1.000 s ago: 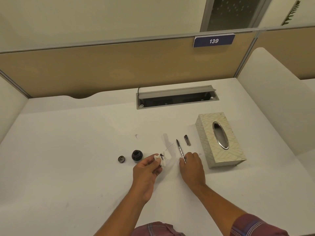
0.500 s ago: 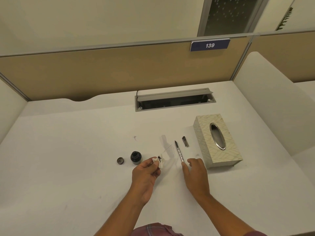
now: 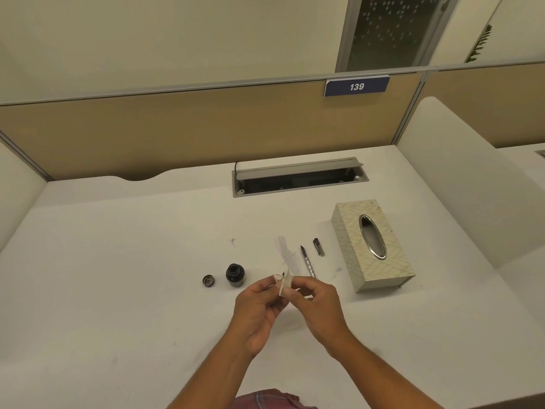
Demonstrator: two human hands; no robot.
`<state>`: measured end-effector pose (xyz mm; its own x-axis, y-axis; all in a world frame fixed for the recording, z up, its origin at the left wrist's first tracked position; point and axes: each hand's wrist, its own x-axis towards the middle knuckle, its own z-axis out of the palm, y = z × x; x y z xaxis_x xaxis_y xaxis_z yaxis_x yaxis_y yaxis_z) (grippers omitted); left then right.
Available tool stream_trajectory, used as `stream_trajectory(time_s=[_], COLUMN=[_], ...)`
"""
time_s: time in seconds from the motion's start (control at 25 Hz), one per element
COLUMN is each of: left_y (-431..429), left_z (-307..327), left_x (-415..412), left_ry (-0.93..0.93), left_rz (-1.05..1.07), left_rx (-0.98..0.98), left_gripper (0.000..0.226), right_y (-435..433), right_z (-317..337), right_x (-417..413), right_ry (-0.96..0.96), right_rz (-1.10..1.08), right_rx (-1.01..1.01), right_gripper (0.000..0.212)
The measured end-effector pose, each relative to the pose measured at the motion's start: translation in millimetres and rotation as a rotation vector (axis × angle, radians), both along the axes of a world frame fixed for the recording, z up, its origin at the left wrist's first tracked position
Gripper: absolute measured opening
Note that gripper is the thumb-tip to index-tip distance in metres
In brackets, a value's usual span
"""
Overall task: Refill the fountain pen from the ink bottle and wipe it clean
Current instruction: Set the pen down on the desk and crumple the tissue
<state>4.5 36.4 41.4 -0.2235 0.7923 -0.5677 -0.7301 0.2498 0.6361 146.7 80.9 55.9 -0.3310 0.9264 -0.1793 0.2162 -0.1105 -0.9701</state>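
Pen (image 3: 307, 260) lies between tissue box (image 3: 374, 273) and open ink bottle (image 3: 235, 275); both hands pinch stained tissue (image 3: 284, 284)

The right hand (image 3: 320, 308) has left the desk beside the fountain pen (image 3: 307, 262) and joined the left hand (image 3: 259, 314), both now pinching the ink-stained tissue (image 3: 284, 283).

Ahead of you the white desk (image 3: 118, 276) runs back to a tan partition (image 3: 177, 128) that carries a blue plate numbered 139 (image 3: 356, 87). Set into the desk near that partition you see a grey cable tray (image 3: 299, 177) with its lid tipped open. To your right, a white divider (image 3: 460, 184) rises at the desk's edge.
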Motion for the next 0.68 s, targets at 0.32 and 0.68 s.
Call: stream_trajectory(time_s=[0.32, 0.68], left_y=[-15.8, -47.4], left_z=[5.1, 3.8], left_x=[-6.0, -32.5], left_ry=[0.154, -0.158], left_rz=[-0.036, -0.161], left_rx=[0.028, 0.106], left_gripper=[0.018, 0.068], right_y=[-14.6, -55.6], right_z=[11.2, 35.5], right_x=[-13.3, -33.0], right_ry=[-0.060, 0.084], right_rz=[-0.124, -0.402], right_rx=[0.057, -0.043], right_gripper=[0.002, 0.010])
